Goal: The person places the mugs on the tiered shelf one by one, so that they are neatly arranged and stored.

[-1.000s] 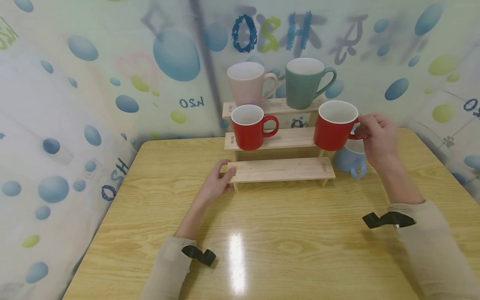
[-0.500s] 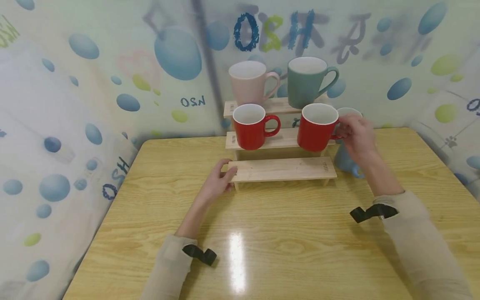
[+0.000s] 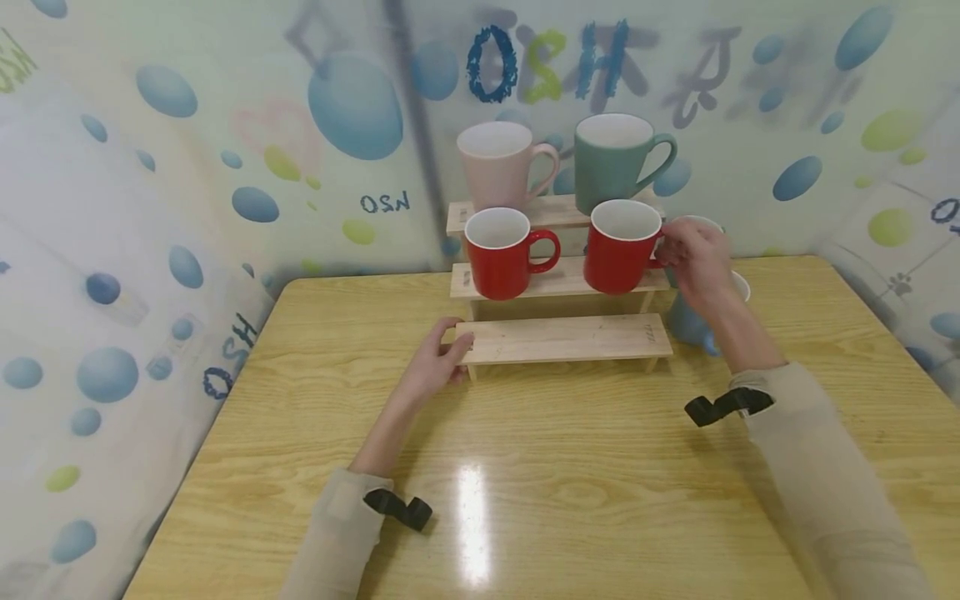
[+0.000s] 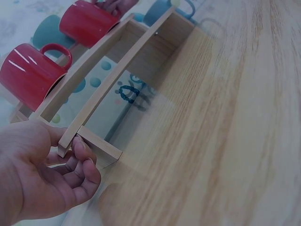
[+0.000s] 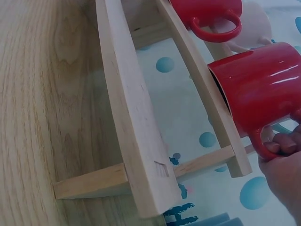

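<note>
In the head view, a three-tier wooden rack (image 3: 562, 340) stands on the table. My left hand (image 3: 433, 364) grips the left end of its lowest board, thumb on top and fingers curled beneath. With my right hand (image 3: 699, 260) I pinch the handle of a red mug (image 3: 618, 254), upright at the right part of the middle board. In the right wrist view, this mug's base (image 5: 230, 101) is right at the board's edge. A second red mug (image 3: 498, 260) stands on the left of that board, its handle pointing right. The top board carries a pink mug (image 3: 495, 171) and a green mug (image 3: 609, 167).
Right of the rack, a light blue mug (image 3: 686, 321) sits on the table (image 3: 570, 483), partly hidden by my right hand and wrist. Behind that hand shows the rim of another mug (image 3: 697, 222). A patterned backdrop (image 3: 352, 108) surrounds the table's back and sides.
My right hand has carried the red mug leftward from the rack's right end, then slightly farther back along the middle board. My left hand keeps its place on the lowest board.
</note>
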{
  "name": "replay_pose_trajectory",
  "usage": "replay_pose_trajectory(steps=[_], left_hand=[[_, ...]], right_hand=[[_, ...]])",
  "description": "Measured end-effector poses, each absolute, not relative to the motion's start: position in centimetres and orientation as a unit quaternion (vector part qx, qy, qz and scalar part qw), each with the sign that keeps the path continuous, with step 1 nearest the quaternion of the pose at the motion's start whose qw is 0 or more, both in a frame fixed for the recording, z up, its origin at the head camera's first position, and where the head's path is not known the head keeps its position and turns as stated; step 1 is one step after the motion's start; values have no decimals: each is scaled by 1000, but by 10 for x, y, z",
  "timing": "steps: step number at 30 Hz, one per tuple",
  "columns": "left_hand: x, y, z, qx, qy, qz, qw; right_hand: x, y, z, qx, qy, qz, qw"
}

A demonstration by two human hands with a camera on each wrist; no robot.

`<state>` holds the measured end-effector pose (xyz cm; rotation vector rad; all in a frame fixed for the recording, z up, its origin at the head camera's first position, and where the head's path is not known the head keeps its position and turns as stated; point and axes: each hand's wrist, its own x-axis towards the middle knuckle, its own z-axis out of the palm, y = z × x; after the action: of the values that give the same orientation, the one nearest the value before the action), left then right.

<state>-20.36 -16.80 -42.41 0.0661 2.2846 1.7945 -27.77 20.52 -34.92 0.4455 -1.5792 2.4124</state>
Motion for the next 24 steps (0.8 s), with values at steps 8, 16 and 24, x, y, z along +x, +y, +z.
replay_pose_trajectory(steps=[8, 16, 24], left_hand=[[-203, -168, -424, 23, 779, 615, 116], [-203, -168, -424, 21, 779, 616, 118], [-204, -168, -425, 19, 780, 614, 118]], right_hand=[[-285, 203, -350, 165, -552, 809, 120], [-281, 206, -346, 154, -591, 783, 116], [-276, 219, -346, 184, -636, 743, 94]])
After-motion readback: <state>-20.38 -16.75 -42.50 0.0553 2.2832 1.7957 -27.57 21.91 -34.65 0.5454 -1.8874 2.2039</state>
